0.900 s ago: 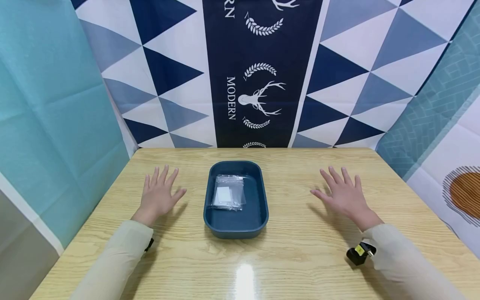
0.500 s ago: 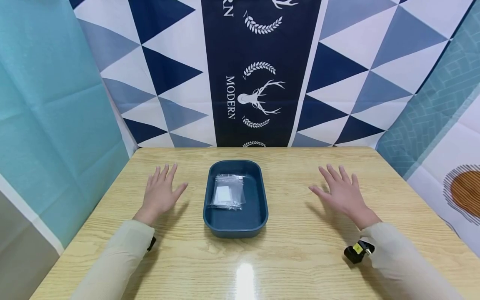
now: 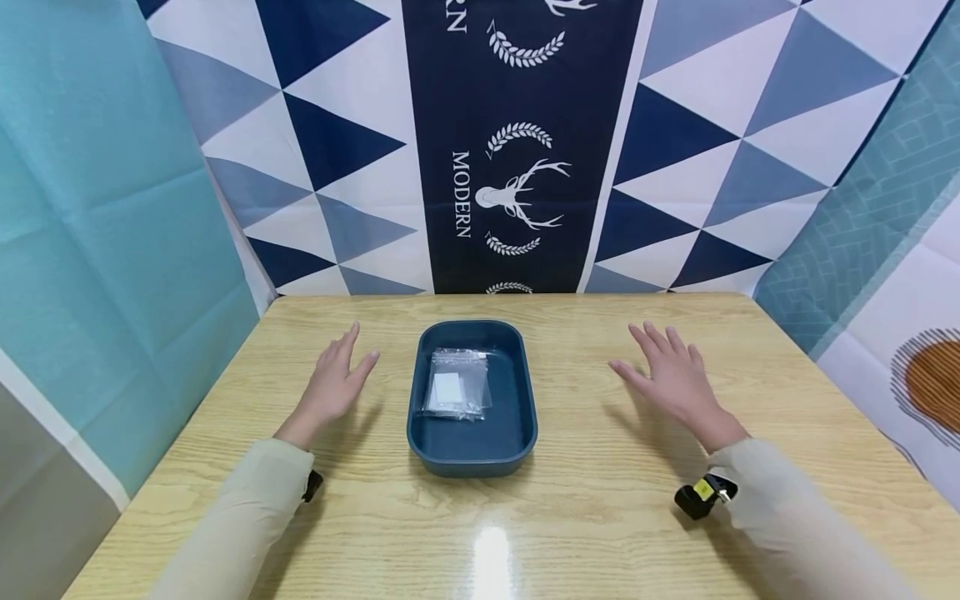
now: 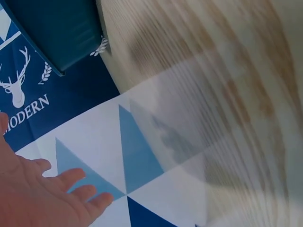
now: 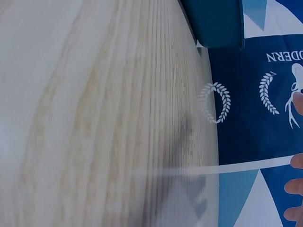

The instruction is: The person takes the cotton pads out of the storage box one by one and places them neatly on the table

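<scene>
A dark blue tray (image 3: 510, 433) with rounded corners stands on the table, between my two hands. Inside it, toward the left, lie clear plastic zip bags (image 3: 474, 383) with a white square patch on top; how many are stacked I cannot tell. To the left of the tray is my left hand (image 3: 330, 385), fingers extended and thumb out, holding nothing. On the other side, apart from the tray, my right hand (image 3: 673, 382) has its fingers spread and relaxed, also with nothing in it. Both hands seem raised over the table, with shadows beneath them.
The light wood table (image 3: 585, 517) ends at a patterned cloth (image 3: 510, 150) hanging behind it. A teal cloth (image 3: 112, 208) hangs at the left, and another patterned cloth borders the right side. A black wrist device (image 3: 701, 496) sits under the right sleeve.
Both hands have shifted slightly inward toward the tray. The left hand has turned a little more onto its side. The tray and bags have not moved.
</scene>
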`<state>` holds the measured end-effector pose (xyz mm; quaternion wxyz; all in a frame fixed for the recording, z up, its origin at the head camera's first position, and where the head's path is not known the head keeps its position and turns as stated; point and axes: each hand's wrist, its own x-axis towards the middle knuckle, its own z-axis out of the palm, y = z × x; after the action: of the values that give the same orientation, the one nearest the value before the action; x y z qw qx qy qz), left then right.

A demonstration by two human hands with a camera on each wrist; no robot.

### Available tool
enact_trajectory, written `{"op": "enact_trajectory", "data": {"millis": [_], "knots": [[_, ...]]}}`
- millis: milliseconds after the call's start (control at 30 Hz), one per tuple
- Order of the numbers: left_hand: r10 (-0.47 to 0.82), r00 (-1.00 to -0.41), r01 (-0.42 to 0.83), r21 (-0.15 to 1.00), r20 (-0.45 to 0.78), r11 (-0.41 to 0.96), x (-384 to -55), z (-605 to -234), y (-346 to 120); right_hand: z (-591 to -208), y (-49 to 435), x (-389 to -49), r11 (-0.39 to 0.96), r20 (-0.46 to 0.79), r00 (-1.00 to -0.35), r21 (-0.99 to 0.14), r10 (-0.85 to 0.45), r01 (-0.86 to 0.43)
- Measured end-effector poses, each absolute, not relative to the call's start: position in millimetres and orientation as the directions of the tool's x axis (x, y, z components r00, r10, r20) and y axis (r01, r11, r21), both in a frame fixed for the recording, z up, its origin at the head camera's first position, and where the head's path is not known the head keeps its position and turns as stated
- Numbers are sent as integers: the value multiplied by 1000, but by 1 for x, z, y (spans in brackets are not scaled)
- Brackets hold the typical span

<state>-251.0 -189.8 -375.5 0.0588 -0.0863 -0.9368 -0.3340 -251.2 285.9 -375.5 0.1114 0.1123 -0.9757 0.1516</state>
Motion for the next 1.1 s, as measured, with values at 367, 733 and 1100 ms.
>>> {"op": "enact_trajectory", "data": {"millis": [367,733,1100], "knots": [[168,-983,155,812,71,563,-259,-380,-185,-374,268,-259,916,262,-948,-307,-178,-257],[259,-965,100,969,39,228,-272,-383,-178,-376,254,-266,905,263,-948,-335,-177,-262],[306,-952,18,998,0,55,-285,-386,-167,-379,237,-276,889,268,-950,-379,-162,-259]]}}
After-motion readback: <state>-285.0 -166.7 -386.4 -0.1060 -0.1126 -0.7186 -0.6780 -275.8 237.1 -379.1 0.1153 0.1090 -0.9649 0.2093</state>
